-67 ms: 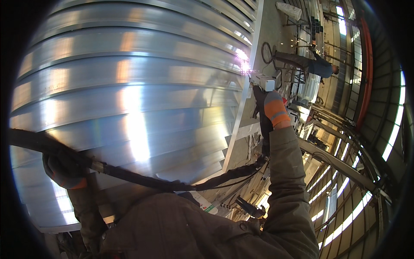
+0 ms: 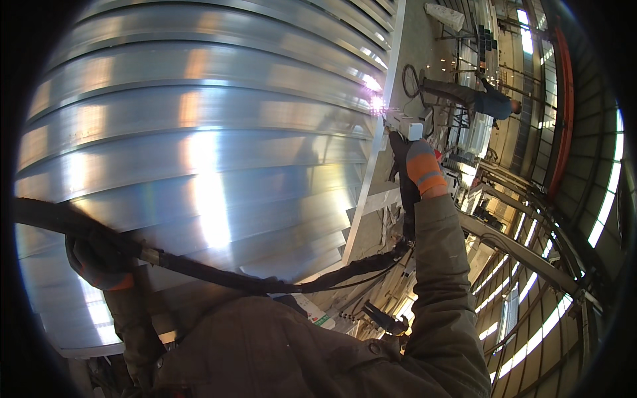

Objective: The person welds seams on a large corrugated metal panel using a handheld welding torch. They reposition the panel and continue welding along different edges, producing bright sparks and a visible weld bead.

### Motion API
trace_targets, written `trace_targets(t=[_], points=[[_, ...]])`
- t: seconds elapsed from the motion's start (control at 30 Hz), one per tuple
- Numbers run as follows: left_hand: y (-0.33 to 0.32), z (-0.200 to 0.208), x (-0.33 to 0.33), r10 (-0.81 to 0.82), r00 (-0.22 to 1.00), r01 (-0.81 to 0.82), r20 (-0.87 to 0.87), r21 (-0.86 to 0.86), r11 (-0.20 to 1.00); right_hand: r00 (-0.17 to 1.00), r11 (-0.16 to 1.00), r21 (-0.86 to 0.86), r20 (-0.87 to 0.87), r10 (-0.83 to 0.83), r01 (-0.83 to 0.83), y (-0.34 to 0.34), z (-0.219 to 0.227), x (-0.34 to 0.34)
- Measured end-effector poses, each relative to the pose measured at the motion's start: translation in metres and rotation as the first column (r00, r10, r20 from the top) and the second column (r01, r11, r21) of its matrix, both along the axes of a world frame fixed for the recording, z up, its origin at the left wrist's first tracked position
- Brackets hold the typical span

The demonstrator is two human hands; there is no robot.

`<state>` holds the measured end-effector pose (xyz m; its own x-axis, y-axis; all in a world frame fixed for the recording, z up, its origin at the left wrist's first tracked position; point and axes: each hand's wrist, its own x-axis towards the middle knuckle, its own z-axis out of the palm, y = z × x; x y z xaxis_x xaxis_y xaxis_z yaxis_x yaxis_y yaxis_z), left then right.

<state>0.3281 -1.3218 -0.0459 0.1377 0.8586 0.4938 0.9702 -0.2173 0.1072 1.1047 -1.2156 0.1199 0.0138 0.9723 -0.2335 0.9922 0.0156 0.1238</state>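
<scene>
- A gloved right hand (image 2: 423, 169) is closed round a welding torch (image 2: 405, 142), held at arm's length so its tip meets the edge of a ribbed metal tank (image 2: 199, 152), where a bright arc (image 2: 377, 103) flares at about 1 o'clock.
- The torch's long axis runs up the frame, nozzle pointing toward 11 o'clock.
- The left hand (image 2: 96, 259), at 8 o'clock, grips the black hose (image 2: 219, 275), apparently to keep its weight off the torch.
- Another person (image 2: 474, 98) works at 2 o'clock.
</scene>
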Motion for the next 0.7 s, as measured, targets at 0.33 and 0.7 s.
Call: trace_targets(t=[0.33,0.7], points=[[-0.007,-0.006,-0.005,0.054,0.992,-0.042,0.112,-0.101,0.994,0.925,0.914,-0.160,0.001,-0.379,0.374,0.007,0.057,-0.086],[-0.006,-0.007,-0.007,0.043,0.995,-0.036,0.093,-0.073,0.997,0.743,0.875,-0.376,0.481,0.466,-0.305,-0.040,0.076,-0.063]])
